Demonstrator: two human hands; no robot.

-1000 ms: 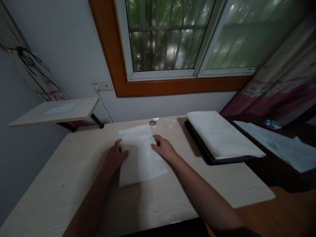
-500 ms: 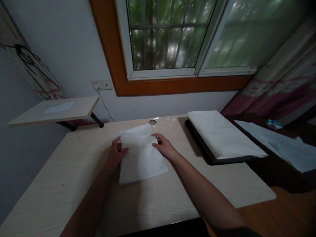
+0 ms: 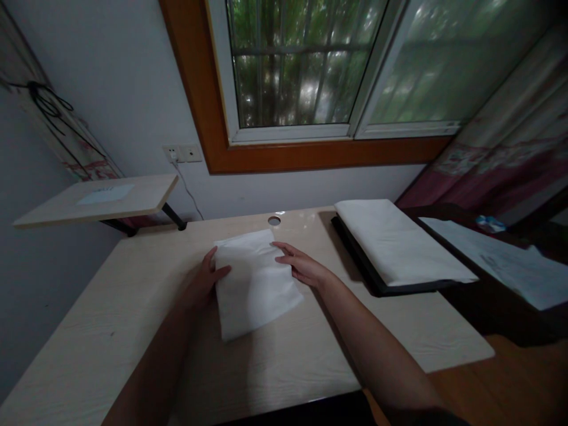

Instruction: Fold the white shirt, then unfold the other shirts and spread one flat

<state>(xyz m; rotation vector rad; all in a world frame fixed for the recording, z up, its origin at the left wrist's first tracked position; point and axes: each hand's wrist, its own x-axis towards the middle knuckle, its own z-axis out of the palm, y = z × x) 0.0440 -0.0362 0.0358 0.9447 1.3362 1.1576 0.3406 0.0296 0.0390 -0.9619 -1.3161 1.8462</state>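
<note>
A soft white folded sheet [image 3: 255, 290] is between my hands over the middle of the desk; whether it is cloth or paper I cannot tell. My left hand [image 3: 209, 277] grips its left edge, thumb on top and the other fingers along the side and partly hidden. At the right edge, my right hand [image 3: 304, 266] holds it near the upper corner, with thumb and index finger on the upper face. The near edge hangs slanted, its left corner closest to me.
On the pale wooden desk [image 3: 146, 284], a stack of white sheets [image 3: 399, 242] lies on a black flat thing [image 3: 359, 257] at right. A small raised shelf [image 3: 110, 204] stands at back left. Another sheet [image 3: 497, 260] rests on a dark surface beyond.
The sheet has turned slightly, its near left corner shifting toward me and to the right. Its far edge sits a little lower. Both hands keep hold of it.
</note>
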